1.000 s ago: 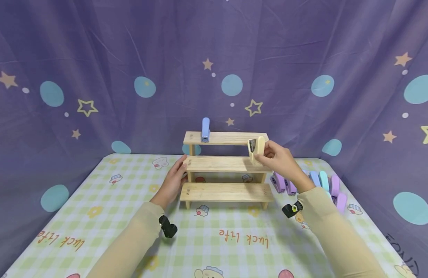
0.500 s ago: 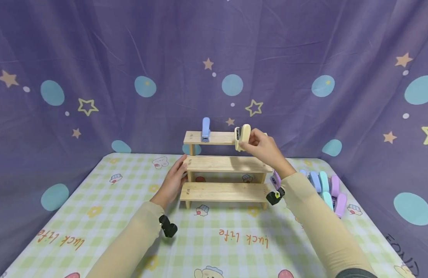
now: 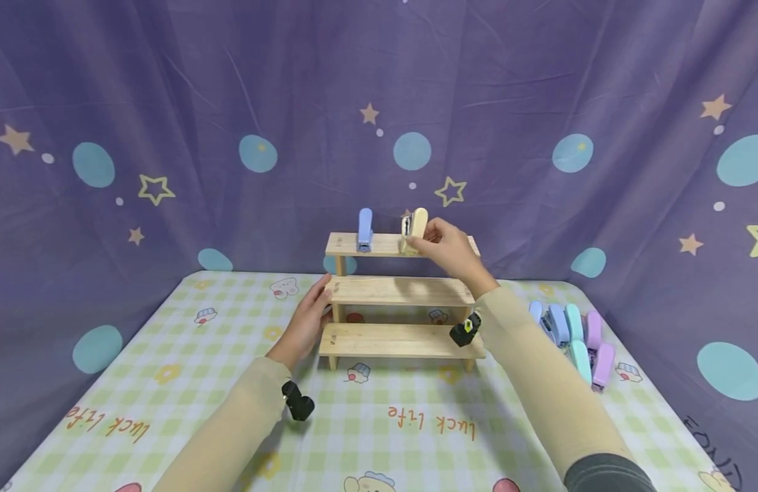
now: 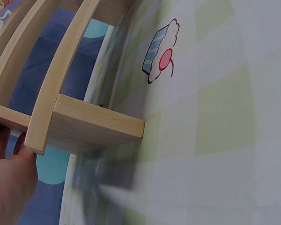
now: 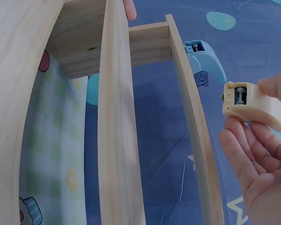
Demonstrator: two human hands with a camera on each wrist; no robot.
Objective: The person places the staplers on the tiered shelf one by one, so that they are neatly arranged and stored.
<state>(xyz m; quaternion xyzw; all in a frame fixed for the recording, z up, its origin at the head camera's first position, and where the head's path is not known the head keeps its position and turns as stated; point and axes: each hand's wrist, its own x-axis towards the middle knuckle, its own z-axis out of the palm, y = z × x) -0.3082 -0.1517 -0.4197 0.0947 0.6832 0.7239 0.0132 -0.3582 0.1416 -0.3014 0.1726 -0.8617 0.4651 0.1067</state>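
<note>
Staplers (image 3: 419, 224): apparently eight in view

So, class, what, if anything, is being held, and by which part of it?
The cream stapler, by its sides, in the right grip. The left grip touches the left end of the shelf; whether it holds on is unclear.

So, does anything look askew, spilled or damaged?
Nothing stands out. The wooden shelf looks straight, the blue stapler rests on its top tier, the right hand holds the cream stapler, and other staplers sit bunched on the tablecloth.
</note>
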